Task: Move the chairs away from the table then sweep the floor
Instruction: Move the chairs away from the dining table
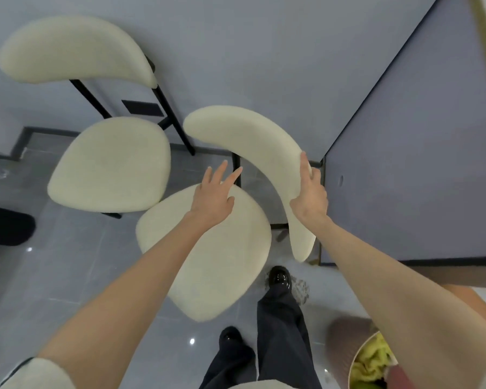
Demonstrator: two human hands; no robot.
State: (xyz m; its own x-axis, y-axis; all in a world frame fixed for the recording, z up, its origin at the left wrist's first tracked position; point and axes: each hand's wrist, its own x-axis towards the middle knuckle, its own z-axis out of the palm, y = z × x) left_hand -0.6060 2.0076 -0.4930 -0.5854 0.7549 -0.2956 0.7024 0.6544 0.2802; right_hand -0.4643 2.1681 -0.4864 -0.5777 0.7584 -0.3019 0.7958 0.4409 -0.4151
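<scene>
Two cream padded chairs with thin black legs stand by the grey wall. The near chair (208,256) is right below me, its curved backrest (267,161) on the right side. My right hand (310,192) grips that backrest near its middle, thumb on the inner face. My left hand (213,195) hovers over the seat's far edge with fingers spread, holding nothing. The second chair (110,164) stands to the left and farther back, almost touching the near seat. No table top or broom can be made out.
A grey wall corner (324,161) juts out just right of the held backrest. The glossy grey tiled floor (68,276) spreads to the left. My feet in black shoes (278,277) stand beside the seat. A bin with yellow-green contents (373,360) sits bottom right; a dark object (6,226) lies at the left edge.
</scene>
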